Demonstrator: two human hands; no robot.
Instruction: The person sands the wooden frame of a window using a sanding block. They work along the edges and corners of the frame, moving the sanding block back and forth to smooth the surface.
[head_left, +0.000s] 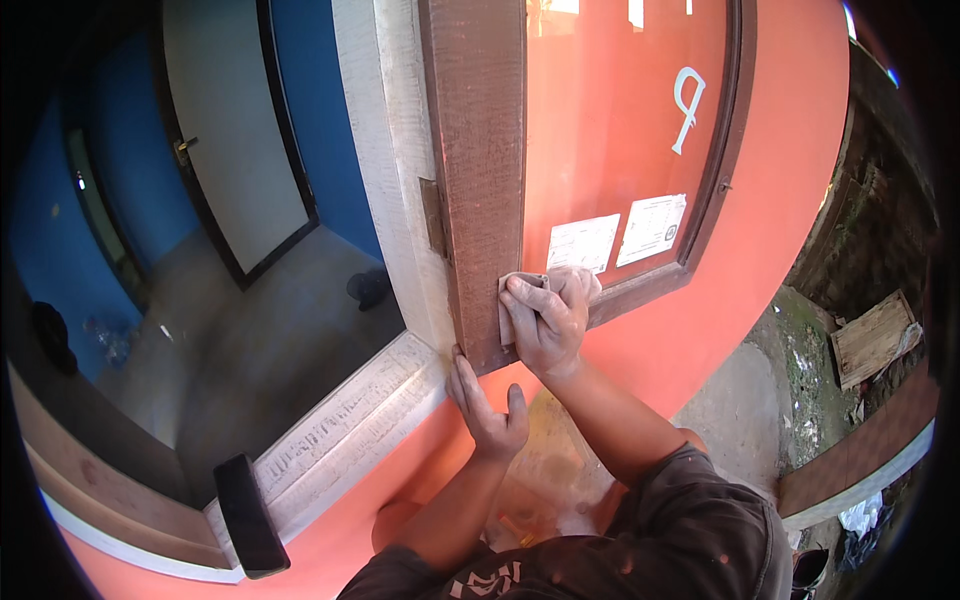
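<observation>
A brown wooden window sash (481, 165) with a glass pane (600, 135) stands swung outward from its pale frame. Near the sash's lower corner, my right hand (553, 319) grips a folded piece of sandpaper (508, 307) and presses it on the wood at the inner edge beside the glass. Pale dust coats the fingers. My left hand (487, 412) is lower and to the left, fingers extended, its fingertips at the sash's bottom corner by the frame; it holds nothing. A metal hinge (433, 217) joins sash and frame above the hands.
A black smartphone (250, 516) lies on the pale window sill (352, 420) at lower left. Through the opening is a blue-walled room with a white door (232, 127). Two printed papers (583, 244) show at the pane's bottom. A wooden board (874, 339) lies outside at right.
</observation>
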